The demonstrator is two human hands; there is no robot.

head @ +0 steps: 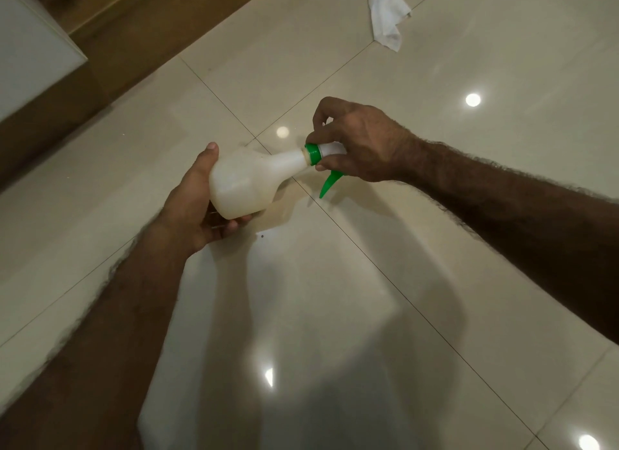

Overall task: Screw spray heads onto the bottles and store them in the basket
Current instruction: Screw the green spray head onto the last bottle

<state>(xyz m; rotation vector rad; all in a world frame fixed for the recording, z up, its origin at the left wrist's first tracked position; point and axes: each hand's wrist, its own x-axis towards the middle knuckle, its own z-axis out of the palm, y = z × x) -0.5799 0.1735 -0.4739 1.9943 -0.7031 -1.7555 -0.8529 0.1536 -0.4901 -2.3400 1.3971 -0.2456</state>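
Note:
A white plastic bottle (246,181) lies tilted on its side in the air above the floor, neck pointing right. My left hand (194,211) grips its wide base from below. A spray head (321,158) with a green collar and a green trigger sits at the bottle's neck. My right hand (358,141) closes around the spray head, thumb and fingers at the green collar, and the trigger hangs down below the hand. No basket is in view.
Glossy beige floor tiles (368,315) with dark grout lines fill the view. A crumpled white cloth (388,14) lies at the top right. A wooden strip (127,37) and a white panel (30,47) stand at the top left.

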